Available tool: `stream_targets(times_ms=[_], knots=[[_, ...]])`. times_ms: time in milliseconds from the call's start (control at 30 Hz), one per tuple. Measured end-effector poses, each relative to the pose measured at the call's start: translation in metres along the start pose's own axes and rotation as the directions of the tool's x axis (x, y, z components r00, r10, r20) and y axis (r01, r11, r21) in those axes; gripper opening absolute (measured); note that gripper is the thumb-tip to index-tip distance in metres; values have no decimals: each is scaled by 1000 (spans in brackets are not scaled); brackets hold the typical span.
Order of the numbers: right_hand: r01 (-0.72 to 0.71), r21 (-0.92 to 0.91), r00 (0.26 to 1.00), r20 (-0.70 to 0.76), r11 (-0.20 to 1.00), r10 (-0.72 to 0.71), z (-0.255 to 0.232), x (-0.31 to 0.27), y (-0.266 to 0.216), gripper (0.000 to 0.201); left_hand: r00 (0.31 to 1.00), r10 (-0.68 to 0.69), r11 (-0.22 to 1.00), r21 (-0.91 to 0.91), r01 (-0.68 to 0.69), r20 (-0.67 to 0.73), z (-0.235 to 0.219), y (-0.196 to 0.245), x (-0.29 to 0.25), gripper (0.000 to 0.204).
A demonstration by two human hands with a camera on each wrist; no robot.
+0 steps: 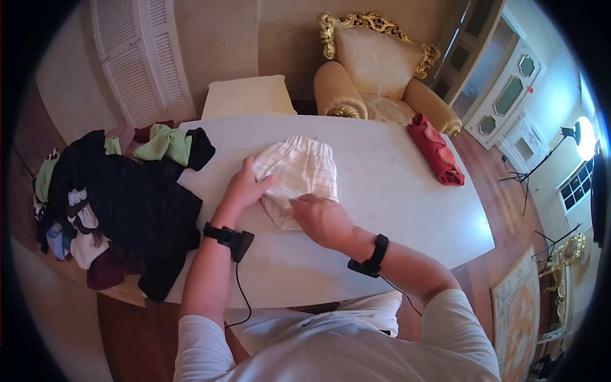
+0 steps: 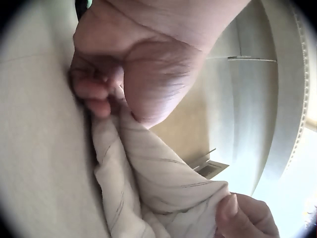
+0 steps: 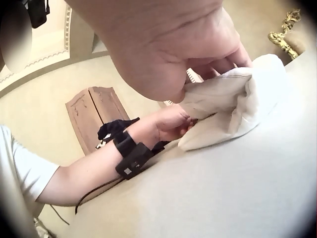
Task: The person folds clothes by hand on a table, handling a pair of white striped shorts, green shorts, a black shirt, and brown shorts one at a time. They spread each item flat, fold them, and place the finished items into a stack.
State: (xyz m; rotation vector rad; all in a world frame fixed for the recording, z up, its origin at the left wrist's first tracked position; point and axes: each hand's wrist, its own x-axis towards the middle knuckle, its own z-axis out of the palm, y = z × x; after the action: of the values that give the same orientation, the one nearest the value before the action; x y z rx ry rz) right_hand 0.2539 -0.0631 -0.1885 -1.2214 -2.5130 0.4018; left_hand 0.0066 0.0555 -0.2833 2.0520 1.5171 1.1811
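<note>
Cream thin-striped cloth garment (image 1: 296, 170) w/ gathered waistband (image 1: 310, 147) lies on white table (image 1: 388, 204), waistband far side. L hand (image 1: 245, 184) pinches its L edge, R hand (image 1: 324, 221) its nr edge, thumbs vs fingers. Tabletop runs R to rolled red cloth bundle (image 1: 436, 150) nr R edge; dark mixed-clothes heap (image 1: 130, 197) lines L edge.

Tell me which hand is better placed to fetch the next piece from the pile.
The left hand, I'd judge: it grips the striped garment on the side nearer the clothes pile, while the right hand pinches it farther away.
</note>
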Motion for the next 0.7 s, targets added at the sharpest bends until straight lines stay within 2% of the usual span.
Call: stream_targets(times_ms=[33,100,133,167,200,300,367,400,433,500,533,600,667,700], knots=[[44,-20,999,13,999,-44,6,-2,2,41,996,-77,997,21,77,33,-7,12,0,81],[173,-191,982,-44,966,-185,18,-17,-2,52,968,-233,971,72,227,92,-30,52,0,77],[231,-277,964,-62,933,-257,24,-24,-4,57,964,-246,969,61,241,97,-33,55,0,76],[207,-219,978,84,954,-193,27,-28,-1,75,960,-260,965,51,256,103,-34,56,0,75],[233,-213,972,80,949,-220,27,-30,2,77,955,-275,961,41,272,109,-35,56,0,74],[278,-222,960,86,935,-265,21,-36,8,81,984,-176,982,79,173,40,-25,32,0,75],[260,-261,965,108,930,-239,12,-39,10,84,989,79,969,243,-46,-129,-19,20,0,64],[265,-254,963,127,930,-239,12,-40,14,84,957,215,932,332,-142,-196,-15,15,2,58],[268,-247,960,145,931,-238,14,-41,18,84,986,124,954,285,-89,-110,-19,25,2,54],[268,-239,959,163,933,-234,16,-42,22,84,996,-50,977,211,33,76,-38,66,3,48],[267,-239,959,165,933,-232,16,-41,22,84,973,-90,986,159,56,213,-43,78,2,50],[282,-218,952,186,934,-243,15,-39,24,83,867,-142,990,66,125,477,-48,92,-4,55],[308,-176,937,226,935,-266,10,-34,28,80,821,-130,991,91,95,556,-45,86,-4,63],[234,-23,952,211,972,-224,4,-29,34,79,796,-126,991,103,80,593,-44,82,-4,67]])
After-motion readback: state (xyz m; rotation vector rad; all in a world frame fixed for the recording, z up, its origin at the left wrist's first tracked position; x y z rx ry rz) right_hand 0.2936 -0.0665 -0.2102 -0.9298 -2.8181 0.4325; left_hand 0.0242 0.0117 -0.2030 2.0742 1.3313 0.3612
